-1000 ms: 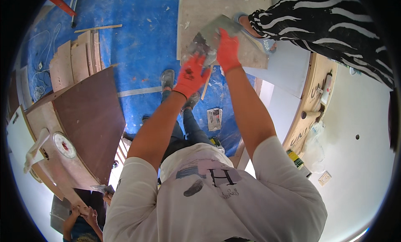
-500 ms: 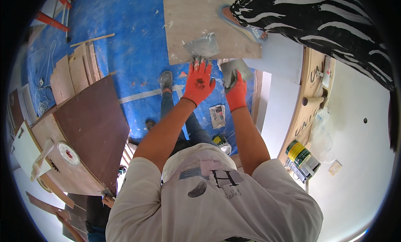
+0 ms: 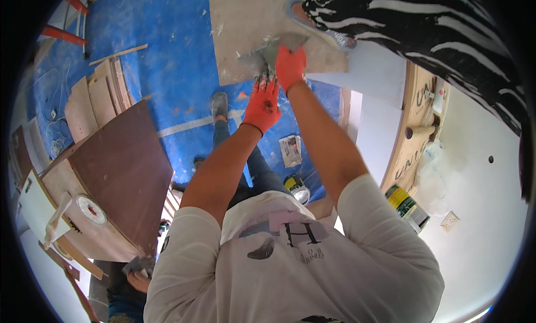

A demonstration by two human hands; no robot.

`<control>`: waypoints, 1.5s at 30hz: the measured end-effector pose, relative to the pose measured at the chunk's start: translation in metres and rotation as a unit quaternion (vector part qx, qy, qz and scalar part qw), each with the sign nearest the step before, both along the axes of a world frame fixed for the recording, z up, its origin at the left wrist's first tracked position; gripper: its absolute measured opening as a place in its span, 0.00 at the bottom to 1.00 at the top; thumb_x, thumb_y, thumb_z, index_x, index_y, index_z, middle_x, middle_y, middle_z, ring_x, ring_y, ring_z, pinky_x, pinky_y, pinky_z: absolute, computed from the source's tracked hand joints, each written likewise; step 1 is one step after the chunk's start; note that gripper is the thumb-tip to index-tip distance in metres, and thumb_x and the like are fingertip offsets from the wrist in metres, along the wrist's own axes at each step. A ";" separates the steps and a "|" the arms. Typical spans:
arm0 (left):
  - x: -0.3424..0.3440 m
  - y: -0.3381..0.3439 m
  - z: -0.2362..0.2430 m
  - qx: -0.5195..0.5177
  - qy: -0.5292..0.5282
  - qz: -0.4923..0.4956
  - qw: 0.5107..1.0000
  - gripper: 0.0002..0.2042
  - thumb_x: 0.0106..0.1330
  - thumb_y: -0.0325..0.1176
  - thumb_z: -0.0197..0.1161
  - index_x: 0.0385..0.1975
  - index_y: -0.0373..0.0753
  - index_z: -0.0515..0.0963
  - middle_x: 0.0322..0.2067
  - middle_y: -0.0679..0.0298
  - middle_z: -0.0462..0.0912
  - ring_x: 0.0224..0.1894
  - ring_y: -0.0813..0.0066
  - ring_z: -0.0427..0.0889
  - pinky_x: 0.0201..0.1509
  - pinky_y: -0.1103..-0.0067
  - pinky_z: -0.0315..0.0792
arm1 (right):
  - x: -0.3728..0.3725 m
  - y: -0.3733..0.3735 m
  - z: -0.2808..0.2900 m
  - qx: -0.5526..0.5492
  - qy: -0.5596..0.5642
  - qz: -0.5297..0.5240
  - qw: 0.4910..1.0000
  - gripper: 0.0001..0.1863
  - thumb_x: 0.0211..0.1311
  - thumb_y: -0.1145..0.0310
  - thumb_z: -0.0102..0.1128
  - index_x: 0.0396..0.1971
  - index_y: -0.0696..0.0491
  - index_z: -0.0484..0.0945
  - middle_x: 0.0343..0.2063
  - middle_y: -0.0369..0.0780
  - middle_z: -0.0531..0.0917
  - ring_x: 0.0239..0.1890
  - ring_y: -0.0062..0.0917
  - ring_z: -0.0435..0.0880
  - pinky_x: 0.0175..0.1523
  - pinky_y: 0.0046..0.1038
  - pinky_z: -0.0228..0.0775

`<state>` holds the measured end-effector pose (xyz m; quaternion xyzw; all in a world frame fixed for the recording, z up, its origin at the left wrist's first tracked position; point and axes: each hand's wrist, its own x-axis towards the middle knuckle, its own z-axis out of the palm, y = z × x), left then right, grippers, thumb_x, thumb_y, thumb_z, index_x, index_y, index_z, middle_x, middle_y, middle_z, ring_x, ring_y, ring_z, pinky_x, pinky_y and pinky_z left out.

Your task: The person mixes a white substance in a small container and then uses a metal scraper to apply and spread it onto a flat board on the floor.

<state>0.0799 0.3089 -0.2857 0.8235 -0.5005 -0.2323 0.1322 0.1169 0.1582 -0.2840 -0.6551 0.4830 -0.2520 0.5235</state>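
Observation:
Both my hands wear orange gloves with grey-smeared fingers. My left hand (image 3: 264, 104) is closed at the near edge of a broad, flat grey putty knife (image 3: 252, 61), which is smeared with paste. My right hand (image 3: 291, 66) is closed on a second grey putty knife (image 3: 285, 42), its blade over or against the first one; blur hides whether they touch. Both tools are above the near part of a tan board (image 3: 237, 22). The right hand's grip and the tool's handle are largely hidden by the glove.
A person's slippered foot (image 3: 318, 24) rests on the board. Blue sheeting (image 3: 167, 49) covers the floor. A brown cabinet (image 3: 123, 167) stands left, near another person's hand (image 3: 138, 279). Paint cans (image 3: 296, 188) and a hammer (image 3: 421, 132) are at right.
My right hand has moved up and left with its putty knife, from beside my left hand to over the other blade. The left hand has shifted only slightly.

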 end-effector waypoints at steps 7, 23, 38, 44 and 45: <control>0.003 -0.002 0.001 -0.003 0.001 0.000 1.000 0.40 0.63 0.47 0.65 0.72 0.30 0.64 0.74 0.46 0.61 0.77 0.44 0.57 0.82 0.53 0.48 | -0.007 -0.001 0.004 -0.035 0.157 0.020 0.987 0.15 0.61 0.68 0.58 0.45 0.59 0.80 0.40 0.49 0.87 0.46 0.44 0.85 0.52 0.44 0.75; 0.004 0.003 -0.002 -0.006 -0.007 -0.022 1.000 0.40 0.63 0.50 0.66 0.72 0.32 0.65 0.74 0.45 0.61 0.77 0.43 0.58 0.82 0.53 0.48 | 0.007 -0.017 0.025 -0.029 0.141 0.052 0.988 0.14 0.64 0.64 0.60 0.43 0.57 0.83 0.42 0.47 0.88 0.47 0.41 0.88 0.51 0.43 0.76; 0.009 0.001 0.004 -0.010 0.002 -0.025 1.000 0.38 0.58 0.49 0.68 0.67 0.34 0.71 0.69 0.45 0.67 0.75 0.42 0.61 0.81 0.53 0.51 | 0.014 0.009 0.010 0.006 0.101 0.049 0.994 0.13 0.62 0.66 0.59 0.45 0.55 0.81 0.38 0.47 0.87 0.47 0.44 0.87 0.50 0.43 0.76; 0.015 0.000 0.003 -0.036 0.001 -0.024 0.999 0.39 0.58 0.49 0.69 0.67 0.34 0.70 0.68 0.47 0.67 0.76 0.43 0.60 0.81 0.53 0.52 | 0.001 0.000 -0.014 -0.168 0.155 0.118 0.966 0.13 0.63 0.65 0.58 0.43 0.56 0.83 0.39 0.49 0.87 0.47 0.44 0.86 0.48 0.43 0.77; 0.015 0.001 0.003 -0.033 0.006 -0.025 0.999 0.38 0.58 0.49 0.69 0.67 0.34 0.70 0.68 0.47 0.67 0.76 0.43 0.60 0.81 0.53 0.52 | -0.004 -0.002 -0.019 -0.144 0.103 0.100 0.979 0.12 0.63 0.65 0.59 0.42 0.56 0.83 0.39 0.50 0.87 0.47 0.43 0.85 0.47 0.43 0.77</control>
